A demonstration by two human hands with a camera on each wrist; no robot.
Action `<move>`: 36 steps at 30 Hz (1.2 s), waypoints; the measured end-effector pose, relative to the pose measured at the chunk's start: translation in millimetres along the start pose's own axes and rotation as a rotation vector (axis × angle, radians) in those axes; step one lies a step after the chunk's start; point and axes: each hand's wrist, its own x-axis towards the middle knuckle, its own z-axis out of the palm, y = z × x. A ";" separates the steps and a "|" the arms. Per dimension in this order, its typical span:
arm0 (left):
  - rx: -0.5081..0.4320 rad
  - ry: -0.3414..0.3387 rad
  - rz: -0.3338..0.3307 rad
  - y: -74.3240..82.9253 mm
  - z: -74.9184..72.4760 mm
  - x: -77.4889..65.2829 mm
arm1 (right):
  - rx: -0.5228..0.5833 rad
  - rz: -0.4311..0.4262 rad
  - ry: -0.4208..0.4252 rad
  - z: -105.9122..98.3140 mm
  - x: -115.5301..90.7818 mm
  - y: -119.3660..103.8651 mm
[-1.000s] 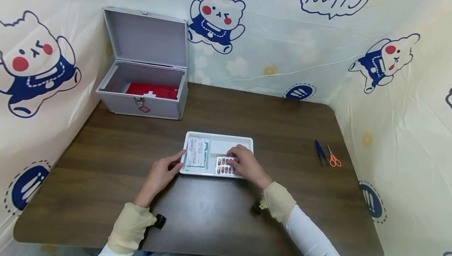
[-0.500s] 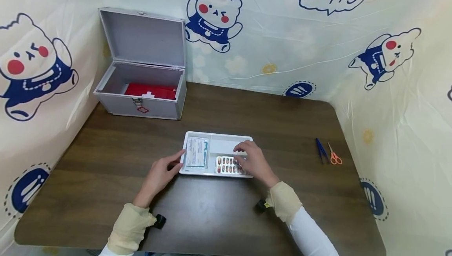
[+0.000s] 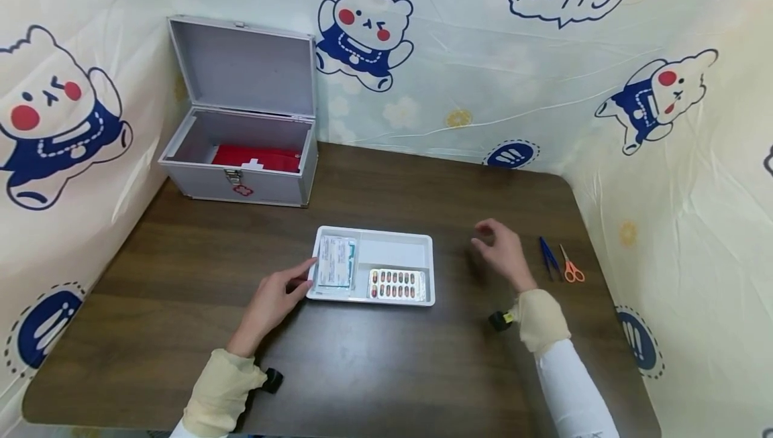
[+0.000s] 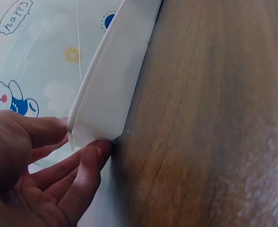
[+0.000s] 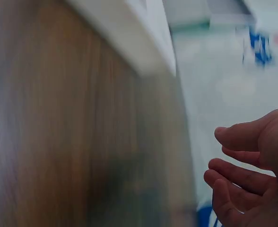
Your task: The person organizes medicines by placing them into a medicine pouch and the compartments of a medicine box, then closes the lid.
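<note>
A white plastic tray (image 3: 392, 247) with compartments lies on the table. Its left compartment holds a white packet (image 3: 333, 262) with blue-green print. In the near right compartment sits a blister pack (image 3: 397, 284) of red-and-dark capsules. My left hand (image 3: 274, 300) holds the tray's left end; in the left wrist view the thumb (image 4: 49, 131) meets the rim and the other fingertips touch low on the wall, by the tabletop. My right hand (image 3: 504, 253) is over the table between tray and scissors, fingers loosely bent around nothing, as the right wrist view also shows.
At the back left stands a silver first-aid case (image 3: 253, 186), lid up, with a red pouch (image 3: 272, 158) inside. Blue tweezers (image 3: 549, 257) and orange-handled scissors (image 3: 570, 267) lie on the right. A printed curtain (image 3: 447, 56) borders the table's back and sides.
My right hand has let go of the blister pack, leaving it in the tray, and moved off to the right. The left hand has stayed at the tray's left end.
</note>
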 end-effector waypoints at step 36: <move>0.003 0.021 0.026 -2.1 -0.4 -0.5 | -0.182 0.470 -0.026 -67.4 -22.5 114.9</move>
